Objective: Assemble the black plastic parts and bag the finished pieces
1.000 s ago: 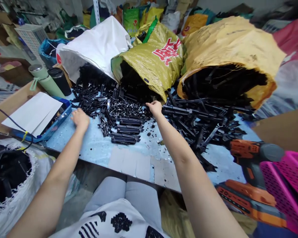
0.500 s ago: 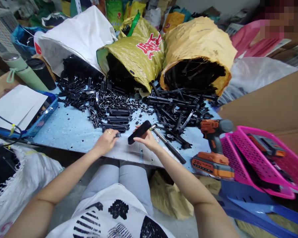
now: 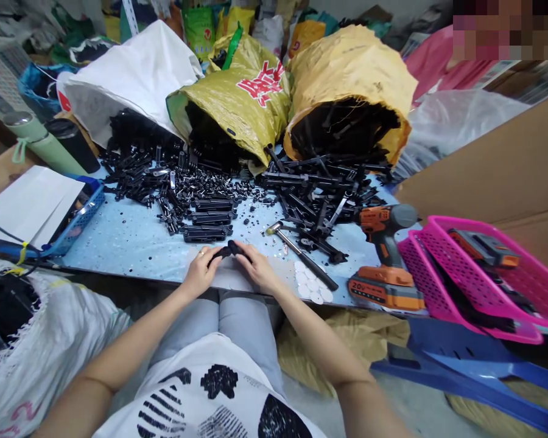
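Near the table's front edge, my left hand [image 3: 201, 269] and my right hand [image 3: 254, 265] are close together, both closed on black plastic. A short black piece [image 3: 220, 253] is in the left fingers, and the right fingers grip a black block-like part [image 3: 232, 247]; the two meet between my hands. Whether they are joined I cannot tell, as fingers cover much of them. Just beyond lie long black plastic parts [image 3: 207, 233] in neat rows. To the right of my right hand rests a hammer [image 3: 304, 255] with a dark handle, beside white round stickers [image 3: 311, 283].
Piles of black parts [image 3: 319, 188] spill from a white sack [image 3: 137, 73], an olive sack [image 3: 237, 103] and a yellow sack [image 3: 347, 73]. A cordless drill [image 3: 386, 255] and pink baskets [image 3: 479, 280] stand right. At left are a blue basket [image 3: 80, 213] and a green bottle [image 3: 41, 137]. Another person's pink sleeve [image 3: 438, 61] shows.
My hands have come together, bringing the black pieces into contact. The black block in my right hand has moved left and down, off the hammer, which now lies fully visible.
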`<action>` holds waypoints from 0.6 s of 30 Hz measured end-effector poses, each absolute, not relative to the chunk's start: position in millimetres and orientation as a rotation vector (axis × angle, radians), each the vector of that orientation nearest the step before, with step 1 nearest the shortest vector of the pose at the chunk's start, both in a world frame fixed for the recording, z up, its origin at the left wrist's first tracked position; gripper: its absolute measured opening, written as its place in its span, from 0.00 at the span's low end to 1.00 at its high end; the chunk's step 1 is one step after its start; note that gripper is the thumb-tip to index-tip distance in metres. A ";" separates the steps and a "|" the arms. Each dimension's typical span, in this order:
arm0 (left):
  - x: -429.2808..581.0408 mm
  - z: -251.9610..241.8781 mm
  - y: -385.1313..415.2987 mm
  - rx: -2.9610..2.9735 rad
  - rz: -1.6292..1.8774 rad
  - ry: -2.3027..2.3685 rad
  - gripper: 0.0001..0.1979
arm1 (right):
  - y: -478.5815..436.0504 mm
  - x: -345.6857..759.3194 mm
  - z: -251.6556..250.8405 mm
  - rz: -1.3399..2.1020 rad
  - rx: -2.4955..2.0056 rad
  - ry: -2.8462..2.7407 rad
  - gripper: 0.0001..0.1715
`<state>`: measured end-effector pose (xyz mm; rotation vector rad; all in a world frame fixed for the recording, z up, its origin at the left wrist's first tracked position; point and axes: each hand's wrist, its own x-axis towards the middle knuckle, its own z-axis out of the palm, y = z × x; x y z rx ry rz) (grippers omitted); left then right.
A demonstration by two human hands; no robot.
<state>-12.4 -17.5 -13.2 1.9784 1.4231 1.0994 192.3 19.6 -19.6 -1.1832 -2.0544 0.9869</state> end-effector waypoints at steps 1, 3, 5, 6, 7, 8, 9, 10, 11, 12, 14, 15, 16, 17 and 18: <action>-5.9 -9.1 -19.3 1.915 1.148 1.421 0.17 | 18.8 182.3 -18.3 1.157 -1.167 -1.909 0.31; 3.8 -0.9 -20.9 1.823 1.198 1.441 0.17 | 16.3 170.8 -14.8 1.471 -1.099 -1.662 0.35; 8.0 6.2 -21.1 1.790 1.203 1.476 0.18 | 14.3 171.0 -10.3 1.617 -1.036 -1.548 0.38; 8.4 9.1 -21.1 1.798 1.190 1.489 0.18 | 14.0 174.3 -8.0 1.609 -1.017 -1.543 0.39; 8.2 11.3 -21.3 1.820 1.173 1.500 0.18 | 14.1 179.0 -5.9 1.565 -1.005 -1.569 0.38; 7.9 12.8 -21.9 1.850 1.155 1.510 0.18 | 14.5 184.1 -4.0 1.502 -0.997 -1.619 0.37; 7.9 13.6 -22.7 1.880 1.141 1.518 0.18 | 15.0 188.8 -2.5 1.437 -0.992 -1.685 0.35; 8.7 14.0 -23.8 1.904 1.137 1.523 0.18 | 15.3 192.4 -1.4 1.378 -0.988 -1.754 0.33; 10.5 14.0 -25.2 1.920 1.148 1.530 0.18 | 15.0 194.3 -0.8 1.329 -0.984 -1.810 0.32; 13.6 14.0 -26.6 1.921 1.182 1.538 0.18 | 14.0 194.3 -0.8 1.294 -0.981 -1.838 0.31; 22.8 14.6 -29.3 1.880 1.309 1.562 0.18 | 9.6 188.5 -1.6 1.253 -0.984 -1.794 0.32; 28.1 15.5 -30.2 1.844 1.394 1.582 0.18 | 6.5 183.4 -2.3 1.237 -0.991 -1.742 0.32; 33.0 16.8 -30.7 1.806 1.476 1.606 0.18 | 3.1 177.6 -3.0 1.214 -0.999 -1.691 0.33; 37.2 18.2 -30.7 1.773 1.544 1.627 0.18 | -0.3 171.4 -3.7 1.183 -1.006 -1.656 0.34; 40.1 19.5 -30.1 1.755 1.588 1.638 0.18 | -3.6 165.4 -4.3 1.150 -1.010 -1.642 0.34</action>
